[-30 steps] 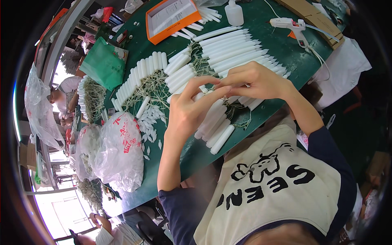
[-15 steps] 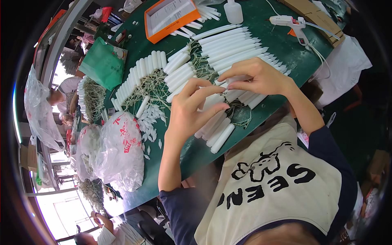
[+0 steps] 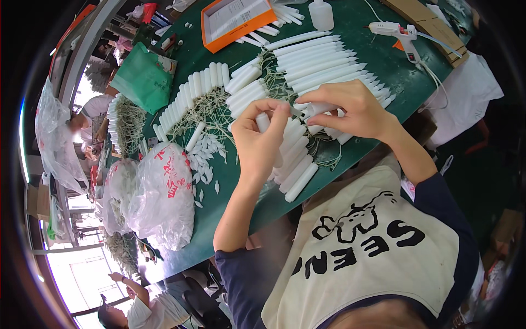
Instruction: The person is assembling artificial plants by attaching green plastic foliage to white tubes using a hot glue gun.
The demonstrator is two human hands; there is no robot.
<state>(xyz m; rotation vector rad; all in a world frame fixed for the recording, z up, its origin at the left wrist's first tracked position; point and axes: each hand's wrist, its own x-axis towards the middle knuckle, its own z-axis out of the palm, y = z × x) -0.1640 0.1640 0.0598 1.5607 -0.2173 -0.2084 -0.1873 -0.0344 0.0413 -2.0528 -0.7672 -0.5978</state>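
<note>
My left hand (image 3: 252, 145) curls round a white tube (image 3: 263, 122); just right of it, my right hand (image 3: 359, 107) pinches a white cylinder (image 3: 319, 109), partly hidden. They look light, stiff, perhaps slippery: best gripped mid-barrel, clear of those tangled strands (image 3: 211, 112) beyond my left fingers.

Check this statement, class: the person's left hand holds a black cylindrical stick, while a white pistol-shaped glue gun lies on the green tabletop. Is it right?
Not quite: the cylindrical stick in the person's left hand is white, not black, as the head view shows. The white pistol-shaped glue gun does lie on the green tabletop.
</note>
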